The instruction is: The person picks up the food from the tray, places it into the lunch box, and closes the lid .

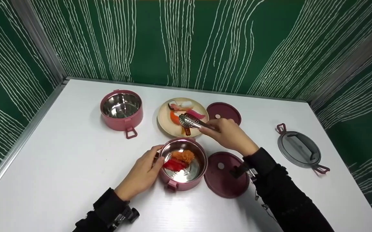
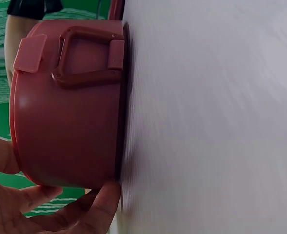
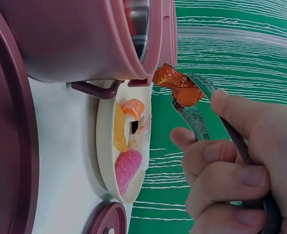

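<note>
My left hand (image 1: 144,172) holds the side of a pink pot (image 1: 186,186), thumb by the rim and fingers against the outer wall. Inside the pot lie a red piece of food (image 1: 174,165) and an orange crumbly one (image 1: 186,156). Perforated metal tongs (image 1: 190,122) are gripped in my right hand (image 1: 232,134). Their tips pinch a glazed reddish-brown piece of food (image 3: 177,87), raised near the pot's rim. Behind the pot, a cream plate (image 1: 163,125) carries an orange piece (image 1: 174,118), a pink slice (image 1: 195,114) and white pieces of food.
Another pink pot (image 1: 121,124), showing a bare steel inside, stands at the back left. One dark red lid (image 1: 226,183) lies right of the near pot, a second (image 1: 226,109) beside the plate. Farther right rests a grey lid (image 1: 297,149) with pink side loops.
</note>
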Action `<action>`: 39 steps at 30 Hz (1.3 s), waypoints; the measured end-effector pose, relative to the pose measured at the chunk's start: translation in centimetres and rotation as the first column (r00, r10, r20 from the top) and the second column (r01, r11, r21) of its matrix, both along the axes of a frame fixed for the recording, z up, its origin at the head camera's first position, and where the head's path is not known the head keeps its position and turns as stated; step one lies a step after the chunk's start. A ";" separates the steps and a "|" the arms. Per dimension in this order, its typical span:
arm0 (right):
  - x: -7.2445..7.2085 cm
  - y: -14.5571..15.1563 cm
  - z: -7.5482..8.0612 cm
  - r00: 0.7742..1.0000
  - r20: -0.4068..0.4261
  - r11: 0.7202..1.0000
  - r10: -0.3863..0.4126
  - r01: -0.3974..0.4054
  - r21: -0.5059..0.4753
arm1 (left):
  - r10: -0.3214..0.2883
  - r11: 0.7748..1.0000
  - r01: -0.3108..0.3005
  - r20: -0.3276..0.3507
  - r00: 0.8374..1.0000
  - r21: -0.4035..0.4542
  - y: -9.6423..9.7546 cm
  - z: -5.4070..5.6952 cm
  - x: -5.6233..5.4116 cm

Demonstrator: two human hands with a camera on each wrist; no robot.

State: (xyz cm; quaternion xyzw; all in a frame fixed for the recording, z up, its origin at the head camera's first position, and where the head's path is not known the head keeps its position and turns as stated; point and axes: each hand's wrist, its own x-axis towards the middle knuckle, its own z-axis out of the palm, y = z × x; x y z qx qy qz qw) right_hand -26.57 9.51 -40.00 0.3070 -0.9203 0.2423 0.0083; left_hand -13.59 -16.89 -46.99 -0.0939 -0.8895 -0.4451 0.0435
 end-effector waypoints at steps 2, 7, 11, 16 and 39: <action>0.4 0.3 0.1 1.000 0.002 1.000 0.005 -0.005 -0.008 | 0.002 1.000 -0.002 0.003 1.000 0.003 0.0 0.0 0.0; 1.2 1.0 0.3 1.000 0.015 1.000 -0.007 0.007 -0.024 | 0.004 1.000 -0.004 0.006 1.000 -0.007 0.0 0.0 0.0; 1.8 1.5 0.4 1.000 0.015 0.999 -0.013 0.014 -0.037 | 0.008 1.000 -0.008 0.000 1.000 -0.016 0.0 -0.1 0.0; 2.5 1.9 0.7 0.999 0.032 0.998 -0.008 0.010 -0.054 | 0.013 1.000 -0.013 -0.015 1.000 -0.017 0.0 -0.1 0.0; 7.0 1.9 -0.1 0.997 0.058 0.998 0.060 -0.062 0.033 | 0.013 1.000 -0.013 0.014 1.000 -0.019 0.0 -0.1 0.1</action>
